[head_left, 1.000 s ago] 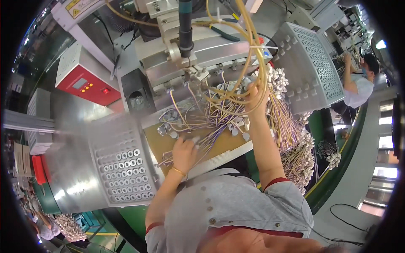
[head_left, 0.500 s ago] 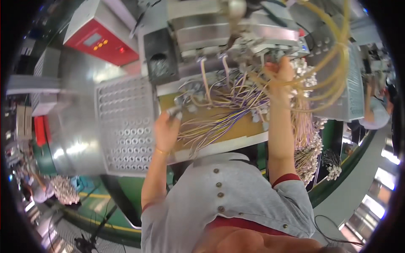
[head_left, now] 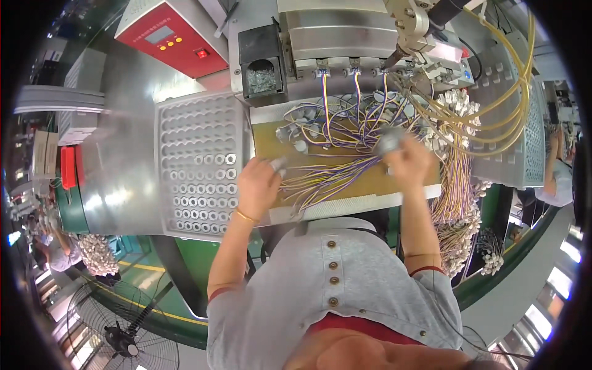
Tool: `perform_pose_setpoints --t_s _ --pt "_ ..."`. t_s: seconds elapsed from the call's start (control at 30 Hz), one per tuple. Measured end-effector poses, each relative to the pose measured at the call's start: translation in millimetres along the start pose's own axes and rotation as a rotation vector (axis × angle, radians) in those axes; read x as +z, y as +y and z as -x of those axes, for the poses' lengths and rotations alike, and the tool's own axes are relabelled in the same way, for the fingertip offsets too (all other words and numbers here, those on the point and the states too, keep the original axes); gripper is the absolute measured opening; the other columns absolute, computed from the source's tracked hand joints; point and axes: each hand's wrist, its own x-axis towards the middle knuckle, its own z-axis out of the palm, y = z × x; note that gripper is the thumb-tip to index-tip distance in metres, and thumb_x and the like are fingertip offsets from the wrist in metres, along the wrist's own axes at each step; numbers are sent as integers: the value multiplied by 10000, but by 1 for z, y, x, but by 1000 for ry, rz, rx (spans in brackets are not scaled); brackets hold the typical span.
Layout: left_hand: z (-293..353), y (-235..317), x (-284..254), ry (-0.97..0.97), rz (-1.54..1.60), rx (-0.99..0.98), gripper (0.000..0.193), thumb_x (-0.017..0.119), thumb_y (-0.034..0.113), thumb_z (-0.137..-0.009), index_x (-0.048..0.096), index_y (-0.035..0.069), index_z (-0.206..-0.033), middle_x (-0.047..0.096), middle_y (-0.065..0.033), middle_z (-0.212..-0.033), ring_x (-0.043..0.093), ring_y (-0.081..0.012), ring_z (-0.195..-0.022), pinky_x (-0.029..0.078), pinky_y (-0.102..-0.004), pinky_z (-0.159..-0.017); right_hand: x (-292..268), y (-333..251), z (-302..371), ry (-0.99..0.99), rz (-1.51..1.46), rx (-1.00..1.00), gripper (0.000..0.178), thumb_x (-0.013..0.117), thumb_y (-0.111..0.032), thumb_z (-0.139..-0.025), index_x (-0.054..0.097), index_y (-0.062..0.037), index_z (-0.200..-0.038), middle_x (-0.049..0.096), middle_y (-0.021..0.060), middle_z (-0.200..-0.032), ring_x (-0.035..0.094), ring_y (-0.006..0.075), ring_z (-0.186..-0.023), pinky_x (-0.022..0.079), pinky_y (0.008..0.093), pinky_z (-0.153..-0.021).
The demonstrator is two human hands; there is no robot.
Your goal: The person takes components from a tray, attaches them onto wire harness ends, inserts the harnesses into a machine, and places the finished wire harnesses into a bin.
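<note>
My left hand (head_left: 258,187) is closed near the left end of a fan of yellow, white and purple wires (head_left: 333,176). Something small and pale shows at its fingertips, too blurred to name. On the right, my right hand (head_left: 409,163) pinches a grey round part (head_left: 388,143), smeared by motion, above the wires. Behind both hands lies a heap of grey round parts (head_left: 308,114) with wires, on a brown board (head_left: 271,140). Three wire leads (head_left: 325,98) hang from small connectors along the front of a metal machine (head_left: 342,37).
At left is a clear plastic tray (head_left: 161,185) with rows of ring-shaped parts. A black box (head_left: 259,46) holds clear bits beside a red control unit (head_left: 179,46). Yellow tubes (head_left: 524,92) loop at right, over bundled wires with white connectors (head_left: 453,185). A fan (head_left: 120,336) stands lower left.
My right hand has come back from the machine's front toward me and now has a grey round part. My left hand has shifted slightly right. A third lead now shows plainly at the machine.
</note>
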Motion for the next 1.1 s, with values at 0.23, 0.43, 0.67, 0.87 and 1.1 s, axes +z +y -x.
perform_pose_setpoints --t_s 0.23,0.43,0.67,0.87,1.1 --pt "-5 16 -17 -120 1438 -860 297 584 20 -736 525 4 -1026 604 -53 -883 551 -81 -714 442 -210 -548 62 -48 2 -334 -177 -611 134 627 -9 -600 500 -25 -639 446 92 -613 460 235 -523 382 331 -460" --pt "36 -86 -14 257 84 -747 276 519 76 -762 565 29 -1029 602 -71 -875 571 -168 -747 450 -254 -665 37 -24 8 -489 -329 -128 119 589 -14 -715 589 6 -832 538 68 -667 515 149 -568 392 254 -484" --pt "64 -122 -32 151 -804 -919 407 622 365 -676 598 52 -937 533 -127 -1066 463 -354 -984 318 -433 -878 24 -43 4 -483 -513 117 78 603 -27 -719 562 20 -766 545 26 -642 460 48 -557 362 194 -465" --pt "13 -50 -34 470 769 -644 354 482 -14 -774 445 -31 -1126 562 -106 -968 587 -177 -788 495 -280 -648 26 -58 -8 -385 -405 -41 163 615 -50 -702 485 14 -628 425 58 -513 393 99 -435 307 242 -389" --pt "-22 54 5 74 1319 -566 364 564 4 -762 464 -24 -1112 572 -99 -973 559 -150 -793 462 -235 -593 23 -54 -11 -342 -300 -121 221 591 -33 -655 392 8 -568 358 75 -486 345 146 -409 283 262 -378"
